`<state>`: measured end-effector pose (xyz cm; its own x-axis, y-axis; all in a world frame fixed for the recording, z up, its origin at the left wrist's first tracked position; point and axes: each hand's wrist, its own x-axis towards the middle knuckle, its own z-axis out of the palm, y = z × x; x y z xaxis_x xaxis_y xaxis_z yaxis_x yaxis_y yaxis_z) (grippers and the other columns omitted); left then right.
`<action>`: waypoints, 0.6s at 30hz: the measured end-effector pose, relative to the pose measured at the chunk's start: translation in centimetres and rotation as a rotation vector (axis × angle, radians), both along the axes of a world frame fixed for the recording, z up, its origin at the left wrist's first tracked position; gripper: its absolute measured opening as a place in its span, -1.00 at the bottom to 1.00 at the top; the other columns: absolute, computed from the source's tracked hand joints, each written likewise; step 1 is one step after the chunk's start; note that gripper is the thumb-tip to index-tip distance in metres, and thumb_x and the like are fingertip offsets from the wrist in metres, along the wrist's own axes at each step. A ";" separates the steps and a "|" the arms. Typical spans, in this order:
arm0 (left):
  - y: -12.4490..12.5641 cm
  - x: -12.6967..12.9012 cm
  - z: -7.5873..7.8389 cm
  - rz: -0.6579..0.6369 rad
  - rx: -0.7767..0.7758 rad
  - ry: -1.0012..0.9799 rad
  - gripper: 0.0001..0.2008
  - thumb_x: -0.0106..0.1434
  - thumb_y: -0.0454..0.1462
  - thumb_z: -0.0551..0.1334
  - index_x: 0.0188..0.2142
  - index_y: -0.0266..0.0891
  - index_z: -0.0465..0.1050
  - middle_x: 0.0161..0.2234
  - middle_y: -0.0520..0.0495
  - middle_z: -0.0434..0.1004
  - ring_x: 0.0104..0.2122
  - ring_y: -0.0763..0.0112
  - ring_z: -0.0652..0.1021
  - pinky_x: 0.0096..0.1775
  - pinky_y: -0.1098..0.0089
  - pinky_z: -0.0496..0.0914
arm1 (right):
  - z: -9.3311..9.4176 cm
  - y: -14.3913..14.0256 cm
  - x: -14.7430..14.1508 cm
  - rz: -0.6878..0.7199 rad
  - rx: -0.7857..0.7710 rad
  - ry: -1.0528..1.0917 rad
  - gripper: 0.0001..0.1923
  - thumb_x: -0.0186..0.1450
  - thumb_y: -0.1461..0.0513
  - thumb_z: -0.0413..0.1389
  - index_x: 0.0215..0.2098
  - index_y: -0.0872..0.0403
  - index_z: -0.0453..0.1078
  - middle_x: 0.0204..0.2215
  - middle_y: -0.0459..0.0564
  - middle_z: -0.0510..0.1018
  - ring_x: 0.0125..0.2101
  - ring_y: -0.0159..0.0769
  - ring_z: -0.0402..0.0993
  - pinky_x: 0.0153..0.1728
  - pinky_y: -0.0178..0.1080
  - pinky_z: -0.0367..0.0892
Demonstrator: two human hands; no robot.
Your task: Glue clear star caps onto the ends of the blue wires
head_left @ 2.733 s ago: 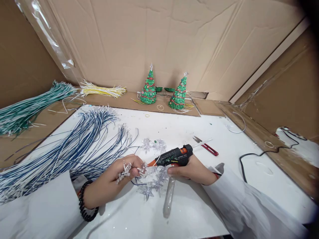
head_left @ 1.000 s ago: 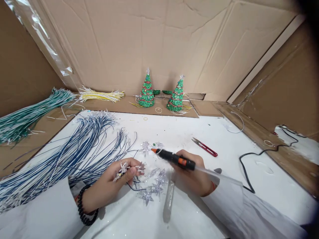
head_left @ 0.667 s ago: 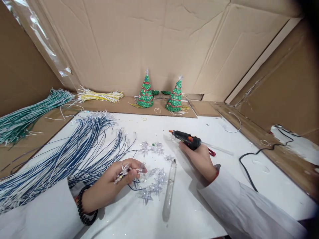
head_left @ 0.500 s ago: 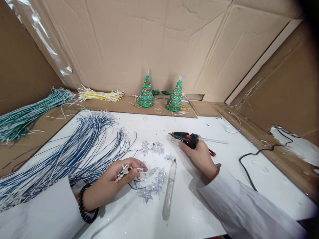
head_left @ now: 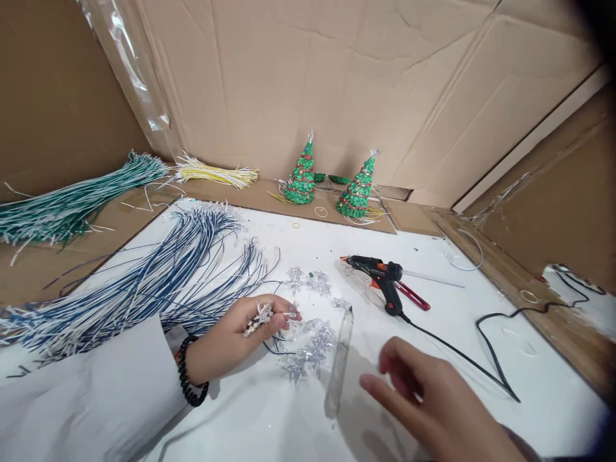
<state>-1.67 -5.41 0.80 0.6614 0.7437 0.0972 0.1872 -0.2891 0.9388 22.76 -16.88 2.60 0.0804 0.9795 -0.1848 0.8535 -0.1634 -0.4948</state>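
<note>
Star-shaped clear pieces (head_left: 262,314) on thin wires are pinched between the thumb and fingers of the left hand (head_left: 240,337), which rests on the white table (head_left: 269,423) at about 8 o'clock from the centre of the view; a black bead bracelet (head_left: 188,382) is worn on that wrist. More loose stars (head_left: 310,346) are scattered on the table just at 3 o'clock of that hand, with another small cluster (head_left: 308,281) lying farther off toward 12 o'clock. A clear glue stick (head_left: 338,362) is laid flat beside the loose stars, between the two hands. The right hand (head_left: 428,401) is seen at 5 o'clock, low in the view, with its fingers loosely spread and nothing gripped; whether it touches the table cannot be told. The black glue gun (head_left: 380,279) is set down on the table at about 1 o'clock from that hand, well apart from it, its nozzle pointed toward 9 o'clock and its black cord (head_left: 462,359) trailing toward 4 o'clock. Red-handled snips (head_left: 411,296) lie touching or just behind the gun. A large fan of blue and white wires (head_left: 144,282) is spread across the table at 9 o'clock, with green wires (head_left: 72,205) and yellow wires (head_left: 216,173) beyond it. Two small green trees (head_left: 301,173) stand upright at 12 o'clock against the cardboard wall (head_left: 337,77).
</note>
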 end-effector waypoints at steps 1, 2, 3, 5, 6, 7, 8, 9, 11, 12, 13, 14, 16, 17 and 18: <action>0.0 0.0 0.0 0.004 0.002 -0.003 -0.73 0.28 -0.15 0.07 -0.46 -0.26 0.33 -0.31 -0.09 0.50 -0.26 0.33 0.47 -0.17 0.38 0.30 | 0.4 0.2 -0.9 0.064 0.023 0.074 -0.69 0.25 -0.03 -0.03 -0.38 0.03 0.29 -0.63 -0.10 0.34 -0.62 -0.34 0.29 -0.62 -0.32 0.20; 0.0 0.0 0.1 0.012 0.003 -0.004 -0.74 0.28 -0.15 0.07 -0.44 -0.26 0.34 -0.31 -0.09 0.50 -0.27 0.34 0.46 -0.18 0.39 0.31 | 0.6 0.8 -1.8 0.110 0.071 0.137 -0.75 0.28 0.03 -0.04 -0.28 0.02 0.31 -0.55 -0.08 0.40 -0.56 -0.33 0.33 -0.55 -0.32 0.25; -0.1 0.0 0.1 0.021 0.005 -0.005 -0.74 0.28 -0.15 0.08 -0.42 -0.26 0.35 -0.31 -0.09 0.49 -0.30 0.35 0.46 -0.21 0.39 0.31 | 0.8 1.6 -2.5 0.149 0.131 0.190 -0.77 0.30 0.09 -0.05 -0.18 0.02 0.31 -0.46 -0.05 0.43 -0.48 -0.32 0.37 -0.46 -0.30 0.29; 0.0 0.0 0.1 0.030 0.001 -0.011 -0.75 0.27 -0.14 0.09 -0.38 -0.26 0.37 -0.32 -0.09 0.48 -0.35 0.37 0.44 -0.27 0.42 0.32 | 0.6 3.7 -3.6 0.252 0.230 0.291 -0.76 0.32 0.18 -0.04 -0.07 0.01 0.30 -0.31 0.00 0.44 -0.33 -0.29 0.38 -0.27 -0.24 0.31; 0.0 0.0 0.1 0.027 -0.005 -0.016 -0.75 0.27 -0.14 0.09 -0.38 -0.27 0.38 -0.34 -0.08 0.47 -0.38 0.39 0.42 -0.31 0.43 0.31 | 0.3 4.8 -4.0 0.297 0.263 0.337 -0.75 0.32 0.21 -0.04 -0.04 0.01 0.29 -0.26 0.02 0.43 -0.28 -0.28 0.37 -0.21 -0.21 0.30; 0.0 0.0 0.1 0.018 -0.011 -0.028 -0.75 0.27 -0.14 0.09 -0.39 -0.27 0.37 -0.37 -0.06 0.45 -0.40 0.41 0.41 -0.34 0.44 0.31 | -0.1 5.8 -4.4 0.335 0.288 0.384 -0.73 0.32 0.23 -0.04 -0.02 0.01 0.30 -0.22 0.03 0.42 -0.25 -0.27 0.36 -0.18 -0.20 0.29; 0.1 0.0 0.1 0.009 -0.017 -0.040 -0.74 0.27 -0.14 0.09 -0.41 -0.27 0.36 -0.40 -0.04 0.42 -0.42 0.42 0.39 -0.36 0.46 0.29 | -0.6 6.7 -4.8 0.364 0.300 0.434 -0.72 0.31 0.24 -0.03 -0.01 0.02 0.30 -0.20 0.04 0.40 -0.23 -0.27 0.35 -0.18 -0.20 0.30; 0.1 0.0 0.0 0.003 -0.025 -0.049 -0.74 0.27 -0.14 0.09 -0.42 -0.27 0.34 -0.44 -0.01 0.38 -0.44 0.44 0.37 -0.37 0.47 0.28 | -1.2 7.3 -5.1 0.387 0.301 0.495 -0.71 0.31 0.25 -0.02 0.00 0.02 0.30 -0.19 0.04 0.39 -0.21 -0.28 0.35 -0.19 -0.21 0.31; 0.2 0.0 0.0 0.000 -0.041 -0.057 -0.74 0.27 -0.14 0.09 -0.43 -0.28 0.33 -0.47 0.02 0.32 -0.46 0.46 0.34 -0.39 0.48 0.26 | -2.4 8.1 -5.8 0.414 0.298 0.639 -0.70 0.31 0.25 -0.01 0.01 0.00 0.30 -0.18 0.02 0.39 -0.19 -0.30 0.35 -0.21 -0.24 0.32; 0.2 -0.1 -0.1 0.003 -0.050 -0.058 -0.74 0.27 -0.14 0.09 -0.43 -0.28 0.33 -0.48 0.04 0.30 -0.47 0.47 0.33 -0.40 0.48 0.25 | -2.8 8.2 -6.1 0.417 0.303 0.703 -0.70 0.31 0.26 -0.02 0.01 -0.01 0.30 -0.18 0.01 0.39 -0.19 -0.31 0.34 -0.21 -0.26 0.32; 0.2 -0.1 -0.1 0.007 -0.061 -0.056 -0.74 0.27 -0.14 0.09 -0.44 -0.28 0.32 -0.49 0.04 0.28 -0.48 0.47 0.32 -0.40 0.49 0.24 | -3.2 8.2 -6.3 0.413 0.316 0.752 -0.70 0.32 0.26 -0.02 0.01 -0.02 0.30 -0.17 0.00 0.38 -0.17 -0.32 0.34 -0.20 -0.26 0.32; 0.2 -0.1 -0.1 0.010 -0.071 -0.054 -0.74 0.27 -0.14 0.09 -0.45 -0.28 0.31 -0.51 0.05 0.28 -0.48 0.48 0.31 -0.40 0.49 0.23 | -3.4 8.2 -6.5 0.404 0.333 0.784 -0.70 0.32 0.26 -0.02 0.01 -0.03 0.31 -0.16 0.00 0.38 -0.16 -0.33 0.33 -0.18 -0.26 0.32; 0.2 0.0 -0.2 0.007 -0.086 -0.048 -0.73 0.26 -0.15 0.10 -0.48 -0.27 0.29 -0.52 0.06 0.27 -0.49 0.48 0.31 -0.40 0.49 0.23 | -3.6 8.1 -6.8 0.385 0.354 0.822 -0.72 0.31 0.24 0.00 -0.02 -0.05 0.35 -0.16 -0.01 0.36 -0.16 -0.33 0.32 -0.20 -0.28 0.32; 0.2 0.0 -0.2 0.002 -0.090 -0.045 -0.73 0.26 -0.15 0.10 -0.48 -0.27 0.29 -0.53 0.06 0.28 -0.49 0.48 0.31 -0.39 0.49 0.23 | -3.7 8.0 -6.8 0.376 0.342 0.854 -0.74 0.30 0.23 0.01 -0.05 -0.05 0.37 -0.16 -0.01 0.35 -0.16 -0.32 0.33 -0.23 -0.29 0.33; 0.2 0.0 -0.1 -0.004 -0.092 -0.045 -0.73 0.27 -0.15 0.09 -0.48 -0.27 0.28 -0.52 0.06 0.29 -0.48 0.48 0.31 -0.38 0.49 0.23 | -3.7 8.0 -6.8 0.360 0.321 0.903 -0.76 0.28 0.21 0.04 -0.09 -0.04 0.39 -0.17 -0.01 0.34 -0.17 -0.32 0.33 -0.27 -0.31 0.34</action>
<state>-1.63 -5.17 0.66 0.6611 0.7480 0.0583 0.1434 -0.2022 0.9688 15.96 -8.85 -1.05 -0.2675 0.9320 0.2444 0.1129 0.2823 -0.9527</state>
